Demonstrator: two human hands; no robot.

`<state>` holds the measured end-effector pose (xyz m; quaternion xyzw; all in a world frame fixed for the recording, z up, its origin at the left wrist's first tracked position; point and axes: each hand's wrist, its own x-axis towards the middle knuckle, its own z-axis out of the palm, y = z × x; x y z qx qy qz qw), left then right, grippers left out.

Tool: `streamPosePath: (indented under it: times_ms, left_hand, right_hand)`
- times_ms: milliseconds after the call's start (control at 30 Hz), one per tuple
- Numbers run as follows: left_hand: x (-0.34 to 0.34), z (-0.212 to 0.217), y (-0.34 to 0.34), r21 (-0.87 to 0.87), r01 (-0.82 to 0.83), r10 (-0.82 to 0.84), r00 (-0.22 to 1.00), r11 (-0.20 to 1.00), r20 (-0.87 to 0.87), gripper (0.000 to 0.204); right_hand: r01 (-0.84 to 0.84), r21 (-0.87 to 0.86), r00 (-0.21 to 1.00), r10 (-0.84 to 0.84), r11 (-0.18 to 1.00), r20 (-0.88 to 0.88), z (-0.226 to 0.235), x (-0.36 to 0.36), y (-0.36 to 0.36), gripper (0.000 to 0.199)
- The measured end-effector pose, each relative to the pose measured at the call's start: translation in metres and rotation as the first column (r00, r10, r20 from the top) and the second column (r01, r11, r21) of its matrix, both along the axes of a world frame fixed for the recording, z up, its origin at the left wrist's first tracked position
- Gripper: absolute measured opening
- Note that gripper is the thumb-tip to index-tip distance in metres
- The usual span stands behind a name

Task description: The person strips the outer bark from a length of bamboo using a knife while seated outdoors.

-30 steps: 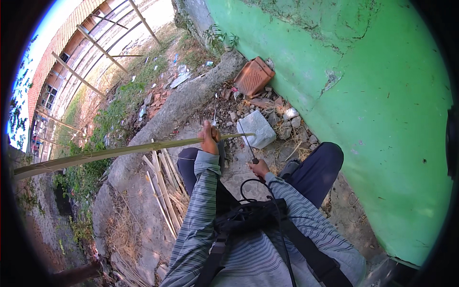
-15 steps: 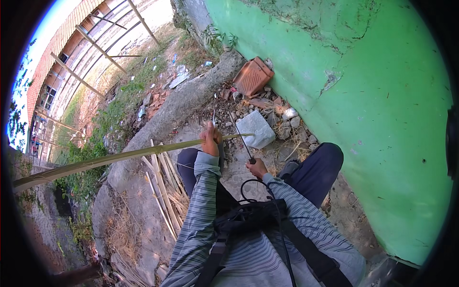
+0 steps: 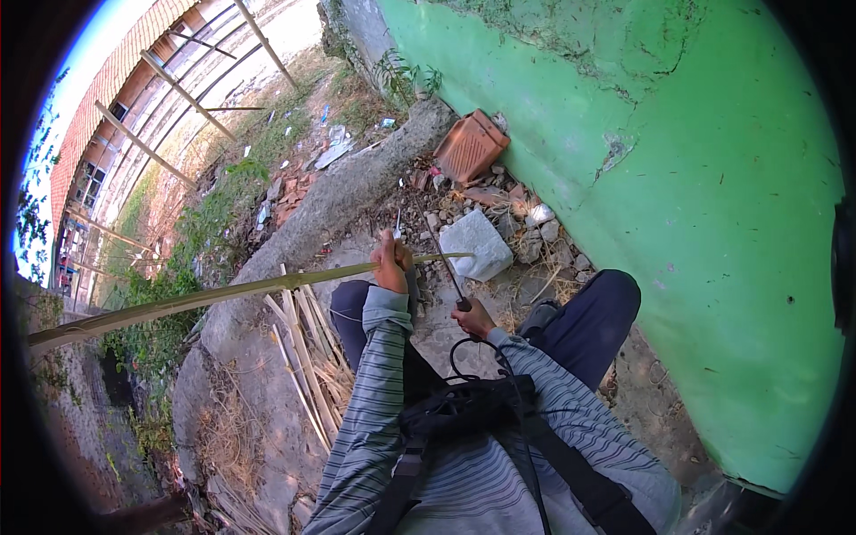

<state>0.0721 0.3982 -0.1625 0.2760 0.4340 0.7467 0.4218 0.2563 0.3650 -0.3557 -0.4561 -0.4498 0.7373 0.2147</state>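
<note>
My left hand [image 3: 390,261] is closed around a long greenish bamboo pole [image 3: 205,299], near its thin end. The pole runs from the far left across my left knee, and its tip sits over a pale stone block [image 3: 477,245]. In my right hand [image 3: 475,318] is the dark handle of a knife [image 3: 453,283]. Its narrow blade points away from me and crosses the pole between my left hand and the tip. Whether the edge bites into the bamboo cannot be made out.
Split bamboo strips [image 3: 308,357] lie beside my left leg. An orange clay block [image 3: 473,147] and rubble [image 3: 535,241] lie along the green wall [image 3: 695,232] at the right. A raised concrete edge [image 3: 312,209] runs diagonally ahead, with weeds [image 3: 147,312] beyond it at the left.
My right hand has shifted slightly left and toward me, and the knife blade now crosses the pole a little closer to my left hand. The pole has hardly moved.
</note>
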Motion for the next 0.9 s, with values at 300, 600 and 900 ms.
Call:
streamPosePath:
  times_ms: [300, 600, 900]
  left_hand:
    - [-0.006, -0.001, 0.002, 0.125, -0.029, 0.017, 0.995, 0.992, 0.098, 0.013]
    - [0.003, 0.008, 0.011, 0.137, -0.299, 0.285, 0.952, 0.944, 0.113, 0.036]
    - [-0.009, -0.006, 0.015, 0.12, -0.277, 0.273, 0.961, 0.953, 0.046, 0.019]
  right_hand:
    - [0.069, -0.033, 0.998, -0.069, 0.997, 0.005, -0.006, 0.006, 0.003, 0.013]
    - [0.112, -0.13, 0.992, -0.103, 0.985, 0.067, -0.022, 0.019, 0.003, 0.016]
    - [0.09, -0.152, 0.995, -0.084, 0.984, 0.043, -0.017, 0.017, 0.0, 0.021]
